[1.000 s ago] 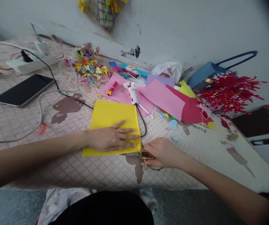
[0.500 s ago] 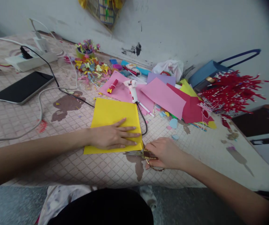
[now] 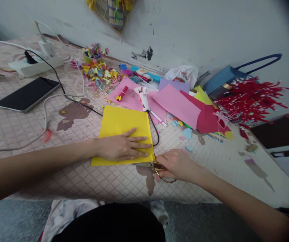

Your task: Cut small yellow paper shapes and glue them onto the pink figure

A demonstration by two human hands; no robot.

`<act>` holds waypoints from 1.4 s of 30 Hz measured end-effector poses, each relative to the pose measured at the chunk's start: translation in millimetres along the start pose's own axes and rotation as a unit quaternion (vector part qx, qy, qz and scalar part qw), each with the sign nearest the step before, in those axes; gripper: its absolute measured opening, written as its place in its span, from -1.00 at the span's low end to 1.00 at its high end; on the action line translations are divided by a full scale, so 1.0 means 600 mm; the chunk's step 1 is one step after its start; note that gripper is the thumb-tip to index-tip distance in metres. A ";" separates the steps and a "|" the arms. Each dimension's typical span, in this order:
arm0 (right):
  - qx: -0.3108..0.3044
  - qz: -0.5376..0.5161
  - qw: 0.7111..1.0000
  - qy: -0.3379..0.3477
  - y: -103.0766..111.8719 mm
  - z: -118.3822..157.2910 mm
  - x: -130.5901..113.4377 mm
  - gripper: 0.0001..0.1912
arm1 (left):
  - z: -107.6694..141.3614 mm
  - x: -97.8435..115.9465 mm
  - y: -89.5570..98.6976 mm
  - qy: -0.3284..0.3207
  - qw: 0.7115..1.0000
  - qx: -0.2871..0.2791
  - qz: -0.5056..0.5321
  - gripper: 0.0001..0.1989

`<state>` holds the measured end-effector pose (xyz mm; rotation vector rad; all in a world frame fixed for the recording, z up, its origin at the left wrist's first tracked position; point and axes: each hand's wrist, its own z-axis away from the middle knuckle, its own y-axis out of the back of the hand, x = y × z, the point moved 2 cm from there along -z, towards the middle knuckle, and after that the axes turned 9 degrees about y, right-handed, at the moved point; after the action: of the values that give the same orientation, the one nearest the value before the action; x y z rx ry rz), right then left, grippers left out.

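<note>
A sheet of yellow paper (image 3: pixel 124 119) lies on the patterned tablecloth in front of me. My left hand (image 3: pixel 120 147) presses flat on it, fingers spread toward the right edge. My right hand (image 3: pixel 176 164) grips the gold handles of a pair of scissors (image 3: pixel 156 165) at the sheet's lower right corner. The blades point left along the near edge and are partly under the paper, so their tips are hidden. Just beyond the sheet, a white glue gun (image 3: pixel 143 98) rests on pink paper (image 3: pixel 131 101), its black cord curving down beside the yellow sheet.
A tablet (image 3: pixel 27 94) and a power strip (image 3: pixel 37 67) with cables are at the left. Paper scraps (image 3: pixel 100 74) pile up at the back. Pink and red sheets (image 3: pixel 177 106) lie to the right, near a bunch of red stems (image 3: pixel 252 99) and a blue bag (image 3: pixel 225 79).
The scissors' blades have come closer together, with less of them showing below the paper's near edge. My left hand stays in place on the sheet. The whole view has shifted slightly.
</note>
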<state>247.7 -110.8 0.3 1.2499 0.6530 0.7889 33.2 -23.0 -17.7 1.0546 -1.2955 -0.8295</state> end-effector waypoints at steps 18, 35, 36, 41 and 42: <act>-0.016 -0.048 0.999 -0.018 0.008 -0.019 -0.007 -0.64 | 0.017 0.009 0.028 0.012 1.000 0.006 0.017 -0.55; -0.008 -0.025 1.000 -0.007 0.007 -0.017 -0.011 -0.64 | 0.064 0.010 0.010 0.025 0.999 0.029 -0.013 -0.53; -0.003 -0.020 1.000 -0.005 0.006 -0.017 -0.010 -0.64 | 0.064 0.011 0.010 0.026 0.999 0.030 -0.009 -0.53; 0.005 -0.009 1.000 -0.006 -0.001 -0.013 -0.008 -0.68 | 0.064 0.008 0.006 0.035 0.999 0.014 0.011 -0.49; 0.004 -0.012 1.000 -0.008 -0.001 -0.013 -0.008 -0.70 | 0.064 0.008 0.006 0.035 0.999 0.019 0.020 -0.49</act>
<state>238.8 -110.5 -1.7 1.2516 0.6586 0.7565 -4.6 -31.6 -14.1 1.0765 -1.2741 -0.7347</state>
